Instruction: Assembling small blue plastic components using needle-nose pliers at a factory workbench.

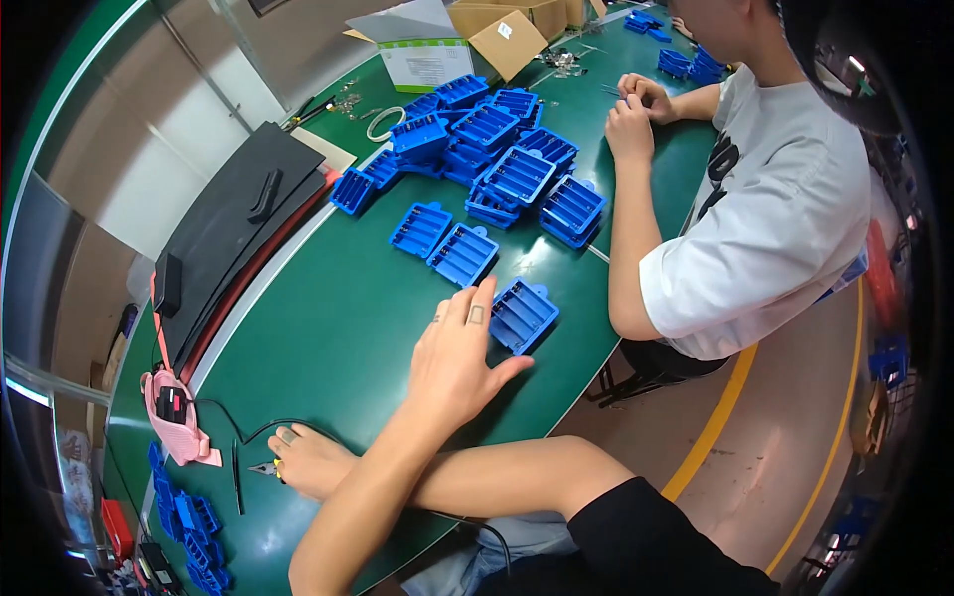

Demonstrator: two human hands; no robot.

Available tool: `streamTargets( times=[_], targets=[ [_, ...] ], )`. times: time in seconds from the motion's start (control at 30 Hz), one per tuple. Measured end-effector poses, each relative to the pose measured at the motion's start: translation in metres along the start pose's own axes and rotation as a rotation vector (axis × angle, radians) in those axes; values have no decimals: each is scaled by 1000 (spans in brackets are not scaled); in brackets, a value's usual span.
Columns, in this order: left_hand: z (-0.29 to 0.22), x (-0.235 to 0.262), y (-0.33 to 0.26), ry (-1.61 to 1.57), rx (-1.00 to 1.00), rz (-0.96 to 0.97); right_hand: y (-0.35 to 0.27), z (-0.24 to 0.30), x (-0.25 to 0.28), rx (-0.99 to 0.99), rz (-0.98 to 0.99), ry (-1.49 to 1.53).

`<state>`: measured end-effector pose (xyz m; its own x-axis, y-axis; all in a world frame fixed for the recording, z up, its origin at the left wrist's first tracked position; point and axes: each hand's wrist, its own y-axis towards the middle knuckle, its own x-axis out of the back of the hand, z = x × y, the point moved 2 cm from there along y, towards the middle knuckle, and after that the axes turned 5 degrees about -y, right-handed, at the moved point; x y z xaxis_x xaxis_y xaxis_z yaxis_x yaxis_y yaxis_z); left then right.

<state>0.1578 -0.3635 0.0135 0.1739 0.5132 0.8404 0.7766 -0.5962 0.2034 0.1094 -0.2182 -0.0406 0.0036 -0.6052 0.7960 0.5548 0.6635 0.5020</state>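
Note:
My left hand [449, 348] reaches forward over the green table, palm down, fingers stretched and thumb out to the right. Its fingertips are at the left edge of a blue battery holder [524, 316] with several slots; whether they touch it I cannot tell. Two similar blue holders, one [463, 254] and another [420, 229], lie just beyond. My right arm crosses beneath the left one. At the left, my right hand [313, 463] is closed around a pair of pliers [265, 468], whose jaws point left. A thin dark tool [237, 477] lies beside their tip.
Piled blue holders [487, 127] stand farther back, near an open carton [422, 65] and a tape roll [386, 123]. More holders [194, 526] lie at lower left, below a pink pouch [179, 422] with a black cable. A co-worker [765, 199] sits at the right.

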Motion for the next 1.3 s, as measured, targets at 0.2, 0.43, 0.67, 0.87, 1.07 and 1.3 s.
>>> streamTargets(
  times=[0.2,0.43,0.67,0.87,1.07,1.3],
  targets=[
    [1,-7,9,34,35,50,-2,-4,6,-2,33,16],
    [19,5,3,-140,65,-6,5,4,3,31,69,76],
    [18,72,-65,-810,113,-199,10,3,-1,-65,-61,292],
    [30,140,-185,-546,14,-534,0,-32,5,-316,-99,928],
    [85,149,-277,-542,285,-653,12,-17,30,-644,77,1728],
    [116,128,-309,-768,294,-655,4,3,13,-738,188,1428]
  ],
)
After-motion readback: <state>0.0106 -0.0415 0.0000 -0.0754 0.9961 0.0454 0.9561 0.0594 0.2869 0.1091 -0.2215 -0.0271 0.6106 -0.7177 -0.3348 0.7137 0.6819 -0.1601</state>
